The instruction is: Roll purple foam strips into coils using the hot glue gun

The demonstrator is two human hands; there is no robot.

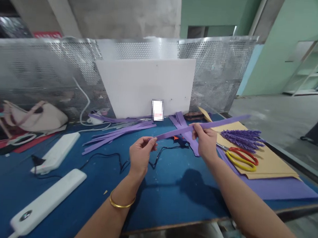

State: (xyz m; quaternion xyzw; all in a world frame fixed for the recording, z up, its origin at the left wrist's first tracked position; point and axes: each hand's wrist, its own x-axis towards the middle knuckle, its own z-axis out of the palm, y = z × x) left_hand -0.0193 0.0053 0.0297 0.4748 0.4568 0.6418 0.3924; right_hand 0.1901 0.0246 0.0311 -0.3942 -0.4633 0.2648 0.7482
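Observation:
A long purple strip (174,133), paper or felt by its look, is stretched between my two hands above the blue table. My left hand (140,152) pinches its left end between thumb and fingers. Further along, my right hand (204,139) grips the strip, and its free end reaches out to the right. Behind my hands lie more purple strips (117,133) in a loose bundle, and a few others (184,129) fan out under the held one. Scissors (241,160) with red and yellow handles rest right of my right hand, beside a bunch of purple flower-like sprigs (241,139).
Brown sheets (269,163) lie over a purple sheet (284,189) at the right. Two white power strips (48,202) with black cable (105,154) occupy the left. A white board (147,82) leans on perforated metal; a handbag (37,115) sits far left.

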